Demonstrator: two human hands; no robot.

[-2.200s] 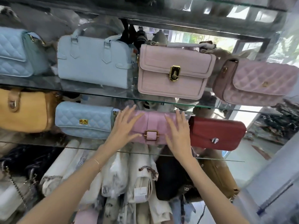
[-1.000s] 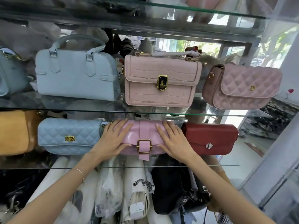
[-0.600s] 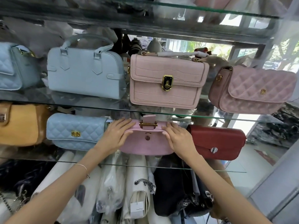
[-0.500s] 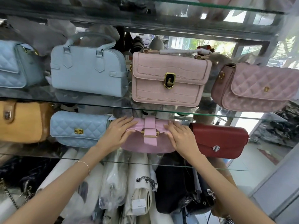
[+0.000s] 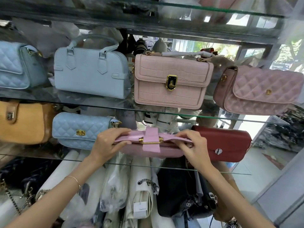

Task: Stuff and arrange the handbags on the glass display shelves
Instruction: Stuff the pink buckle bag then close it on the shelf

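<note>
Closest to us, two bare forearms reach up from seven and five o'clock, a thin bracelet [image 5: 74, 179] on the left wrist. Beneath them, under the lower glass shelf [image 5: 233, 169], we see white dust bags [image 5: 65, 176] packed beside a cream chain bag [image 5: 143, 195] with a paper tag [image 5: 139, 209]. A black bag [image 5: 174, 191] sits at its three o'clock.

On that shelf, dead centre, lies the pink buckle bag [image 5: 151, 151], its flap raised and its strap with the gold buckle folded over the flap's edge. The left hand [image 5: 108, 143] pinches the flap's left end, fingers curled over the top and thumb underneath. The right hand [image 5: 192, 145] grips the flap's right end the same way.

At the pink bag's nine o'clock stands a quilted blue clutch [image 5: 79, 130] with a gold clasp, just beside the left hand. Farther left is a mustard bag [image 5: 24, 124]. At three o'clock a dark red flap bag [image 5: 227, 142] with a silver turn-lock stands close against the right hand.

On the upper glass shelf [image 5: 238, 118], at twelve o'clock, we see a pink croc-embossed satchel [image 5: 171, 81] with a gold lock. A pale blue top-handle bag [image 5: 90, 76] stands at its nine o'clock, with a quilted blue bag [image 5: 14, 66] at the far left. A quilted pink bag [image 5: 263, 91] stands at its three o'clock, turned at an angle.
</note>
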